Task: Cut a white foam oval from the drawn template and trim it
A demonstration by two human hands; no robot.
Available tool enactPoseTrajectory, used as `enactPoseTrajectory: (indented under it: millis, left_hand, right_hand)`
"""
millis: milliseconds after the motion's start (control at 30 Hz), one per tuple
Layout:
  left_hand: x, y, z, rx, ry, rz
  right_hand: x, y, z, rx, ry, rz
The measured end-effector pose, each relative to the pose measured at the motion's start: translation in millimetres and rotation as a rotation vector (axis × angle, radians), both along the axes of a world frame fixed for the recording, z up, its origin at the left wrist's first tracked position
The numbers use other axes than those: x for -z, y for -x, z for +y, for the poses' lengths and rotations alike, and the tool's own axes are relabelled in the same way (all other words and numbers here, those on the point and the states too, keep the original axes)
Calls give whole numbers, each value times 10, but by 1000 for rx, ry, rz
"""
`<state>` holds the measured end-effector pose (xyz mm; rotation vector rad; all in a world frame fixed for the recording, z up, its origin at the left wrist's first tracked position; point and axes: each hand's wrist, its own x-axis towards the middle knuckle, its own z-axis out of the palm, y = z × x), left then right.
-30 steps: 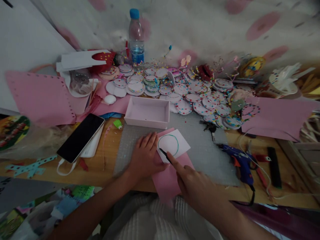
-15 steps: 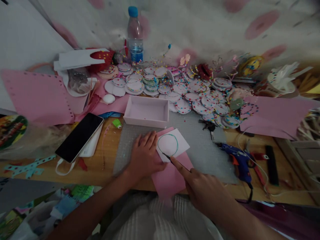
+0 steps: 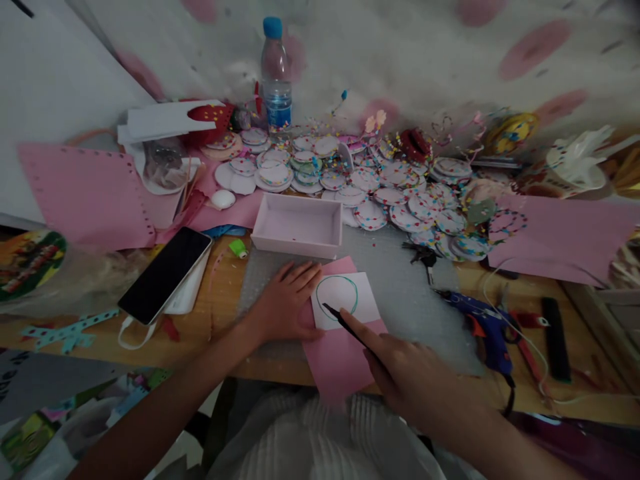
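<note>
Wooden tabletop (image 3: 220, 313), cluttered from edge to edge, with a grey mat (image 3: 400, 300) laid over its middle as a work pad. Only the head view to go on, and the white card (image 3: 345, 301) is our landmark, lying on a pink sheet (image 3: 340, 357) atop the mat. Left hand (image 3: 283, 303) lies flat and spread just left of the card, fingertips on its edge, pinning it so it cannot slide. Right hand (image 3: 410, 373) comes in from below right of the card, fingers closed round a dark pen (image 3: 340, 320), tip on the green circle (image 3: 337, 297) drawn there. Beyond the card sits an empty pink box (image 3: 299, 227), then heaps of decorated discs (image 3: 395, 193). Right of the card, well apart, lies a blue glue gun (image 3: 480, 327); off to its left, a phone (image 3: 165, 273).
</note>
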<state>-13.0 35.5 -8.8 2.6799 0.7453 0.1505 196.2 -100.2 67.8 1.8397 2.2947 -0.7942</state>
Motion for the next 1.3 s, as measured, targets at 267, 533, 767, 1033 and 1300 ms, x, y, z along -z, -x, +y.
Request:
enactPoseTrajectory:
  millis: [267, 533, 767, 1033, 1300]
  left_hand:
    - [39, 9, 6, 7, -17, -28]
    - [42, 18, 18, -2, -24, -21]
    - [44, 19, 14, -7, -18, -24]
    - [-25, 42, 156, 99, -3, 28]
    - [4, 4, 270, 238, -46, 108]
  right_hand:
    - [88, 83, -17, -18, -63, -70]
    - [78, 170, -52, -69, -47, -180]
    - [55, -20, -89, -140, -93, -195]
    - [-206, -316, 56, -125, -36, 30]
    - [-163, -282, -75, 6, -9, 87]
